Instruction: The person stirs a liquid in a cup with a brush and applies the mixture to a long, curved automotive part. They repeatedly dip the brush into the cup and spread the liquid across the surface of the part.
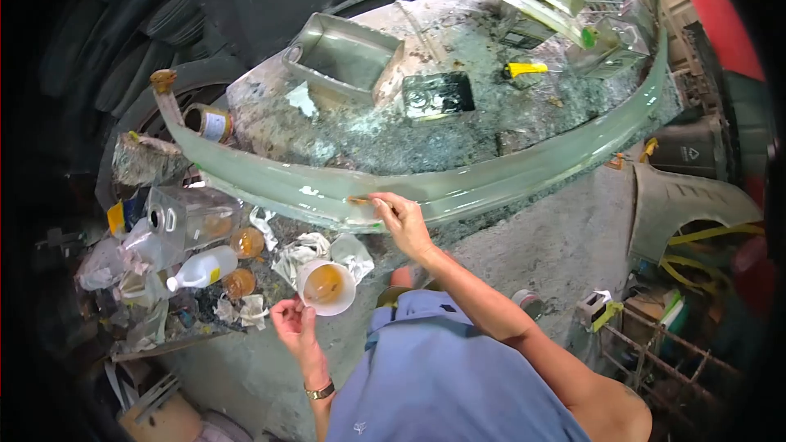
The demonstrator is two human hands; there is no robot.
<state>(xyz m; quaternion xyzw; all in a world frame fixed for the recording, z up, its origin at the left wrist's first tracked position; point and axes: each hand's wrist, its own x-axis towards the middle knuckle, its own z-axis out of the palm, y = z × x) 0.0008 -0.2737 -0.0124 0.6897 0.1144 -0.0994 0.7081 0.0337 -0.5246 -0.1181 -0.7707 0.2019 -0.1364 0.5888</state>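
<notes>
My left hand [296, 329] grips the rim of a whitish cup [345, 301] with amber liquid inside. The cup tilts so that its open mouth faces me. Pinched in the fingers of my right hand [401, 223] is a small orange-brown piece [357, 200], whose kind I cannot make out. It meets the surface of a long, curved, pale green glossy strip [458, 188], shaped like a car bumper. The strip lies along the near edge of a stained worktable [344, 135]. A watch is on my left wrist.
Crumpled paper [299, 255], a white bottle [203, 268] and amber-stained cups [239, 282] crowd the left side. On the table are a rectangular metal can [352, 53], a black tray [438, 96] and a yellow-handled tool [526, 69]. A grey fender-like panel [688, 205] stands at right.
</notes>
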